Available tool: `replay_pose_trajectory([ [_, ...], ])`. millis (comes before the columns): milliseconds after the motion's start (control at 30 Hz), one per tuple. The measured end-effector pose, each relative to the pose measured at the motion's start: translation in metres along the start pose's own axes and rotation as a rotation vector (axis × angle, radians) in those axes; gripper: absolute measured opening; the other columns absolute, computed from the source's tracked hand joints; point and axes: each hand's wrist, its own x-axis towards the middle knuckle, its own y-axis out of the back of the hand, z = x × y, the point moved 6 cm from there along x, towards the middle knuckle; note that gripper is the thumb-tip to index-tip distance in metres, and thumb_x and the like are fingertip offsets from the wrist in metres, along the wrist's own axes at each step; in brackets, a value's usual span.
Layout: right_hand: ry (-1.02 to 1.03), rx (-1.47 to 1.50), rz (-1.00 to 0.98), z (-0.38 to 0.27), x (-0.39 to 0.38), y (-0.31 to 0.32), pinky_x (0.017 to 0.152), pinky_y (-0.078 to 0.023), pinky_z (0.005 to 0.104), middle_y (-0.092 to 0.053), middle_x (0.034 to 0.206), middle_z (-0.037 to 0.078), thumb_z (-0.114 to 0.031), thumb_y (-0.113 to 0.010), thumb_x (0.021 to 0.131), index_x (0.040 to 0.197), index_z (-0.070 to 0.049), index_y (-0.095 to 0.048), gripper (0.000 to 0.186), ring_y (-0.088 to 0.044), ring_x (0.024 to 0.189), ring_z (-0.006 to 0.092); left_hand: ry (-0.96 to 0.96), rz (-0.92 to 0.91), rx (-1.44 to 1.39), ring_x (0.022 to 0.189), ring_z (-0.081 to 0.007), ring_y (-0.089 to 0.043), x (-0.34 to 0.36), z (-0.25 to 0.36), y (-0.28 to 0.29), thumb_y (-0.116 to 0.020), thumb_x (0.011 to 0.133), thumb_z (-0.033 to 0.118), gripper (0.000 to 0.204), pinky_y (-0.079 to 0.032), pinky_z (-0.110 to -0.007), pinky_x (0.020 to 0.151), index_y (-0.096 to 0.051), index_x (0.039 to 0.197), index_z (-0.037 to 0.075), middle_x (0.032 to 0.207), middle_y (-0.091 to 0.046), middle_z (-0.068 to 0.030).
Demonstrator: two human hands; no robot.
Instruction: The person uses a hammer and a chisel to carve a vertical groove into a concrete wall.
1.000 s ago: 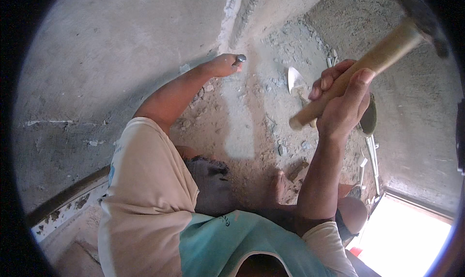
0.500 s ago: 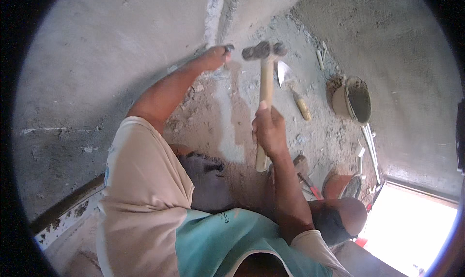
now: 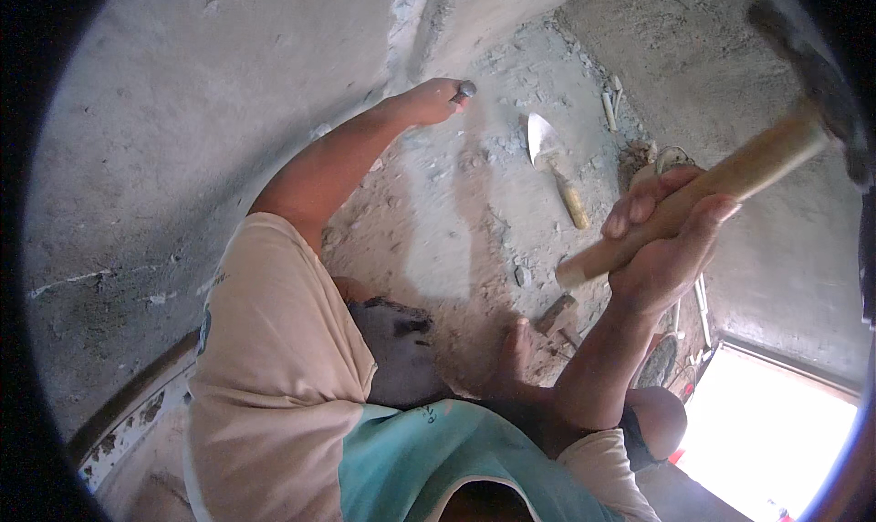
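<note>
My left hand [image 3: 431, 103] is closed around a chisel [image 3: 466, 90], whose dark round end sticks up out of the fist. The hand is low by the wall, near a grooved corner; the tool's lower end is hidden. Raised high on the right, my right hand [image 3: 664, 248] grips the wooden handle of a hammer [image 3: 753, 161]. Its dark metal head is up at the far right, blurred. On the dusty floor between the hands lies a trowel [image 3: 544, 143] with a wooden grip.
Rubble and dust cover the floor [image 3: 438, 257]. Behind my right hand a mortar bucket [image 3: 676, 157] is mostly hidden. Another hammer-like tool [image 3: 555, 314] lies near my foot [image 3: 517, 339]. Bare plastered walls [image 3: 210, 93] stand close on both sides; a bright opening [image 3: 776, 431] is at lower right.
My right hand has swung the hammer up and to the right, nearer the camera. My left hand with the chisel has shifted slightly right.
</note>
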Motion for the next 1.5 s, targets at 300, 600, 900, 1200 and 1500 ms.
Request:
replay_pose_trajectory([
  [300, -0.711, -0.347, -0.308, 0.194, -0.090, -0.034, 0.039, -0.039, 0.0265, -0.046, 0.057, 0.002, -0.047, -0.043, 0.092, 0.081, -0.005, -0.047, 0.044, -0.047, 0.044, 0.0110, -0.103, 0.054, 0.087, 0.082, -0.0252, -0.058, -0.017, -0.009, -0.034, -0.058, 0.080, 0.018, 0.018, -0.044, -0.038, 0.075, -0.056, 0.090, 0.003, 0.086, -0.061, -0.0136],
  [600, -0.126, -0.144, -0.071, 0.042, 0.003, -0.019, 0.042, -0.041, 0.0281, -0.049, 0.061, 0.007, -0.054, -0.034, 0.092, 0.089, -0.003, -0.046, 0.053, -0.049, 0.047, 0.0145, 0.002, 0.022, 0.039, 0.079, -0.0303, -0.057, -0.013, -0.011, 0.004, -0.054, 0.083, 0.019, 0.018, -0.043, -0.040, 0.071, -0.053, 0.091, 0.003, 0.082, -0.059, -0.0166],
  [900, -0.697, -0.293, -0.230, 0.215, -0.082, -0.039, 0.040, -0.038, 0.0267, -0.044, 0.057, 0.002, -0.043, -0.045, 0.092, 0.083, -0.005, -0.047, 0.039, -0.044, 0.043, 0.0114, -0.055, -0.005, 0.076, 0.087, -0.0324, -0.058, 0.000, -0.004, -0.010, -0.054, 0.082, 0.024, 0.027, -0.043, -0.040, 0.077, -0.056, 0.099, 0.002, 0.090, -0.061, -0.0194],
  [1200, -0.330, -0.112, -0.014, 0.053, 0.003, -0.010, 0.038, -0.038, 0.0268, -0.051, 0.058, 0.007, -0.042, -0.038, 0.094, 0.085, -0.003, -0.051, 0.042, -0.049, 0.043, 0.0154, 0.042, 0.003, 0.040, 0.084, -0.0322, -0.059, -0.004, -0.012, 0.001, -0.054, 0.085, 0.024, 0.026, -0.044, -0.040, 0.076, -0.054, 0.100, 0.003, 0.088, -0.061, -0.0196],
  [1500, -0.210, -0.305, -0.079, 0.136, -0.023, -0.037, 0.043, -0.041, 0.0302, -0.049, 0.061, 0.007, -0.044, -0.043, 0.093, 0.082, -0.003, -0.048, 0.043, -0.048, 0.047, 0.0159, 0.003, 0.048, 0.042, 0.084, -0.0314, -0.059, 0.006, -0.015, -0.005, -0.053, 0.086, 0.028, 0.029, -0.044, -0.040, 0.075, -0.054, 0.098, 0.002, 0.086, -0.061, -0.0194],
])
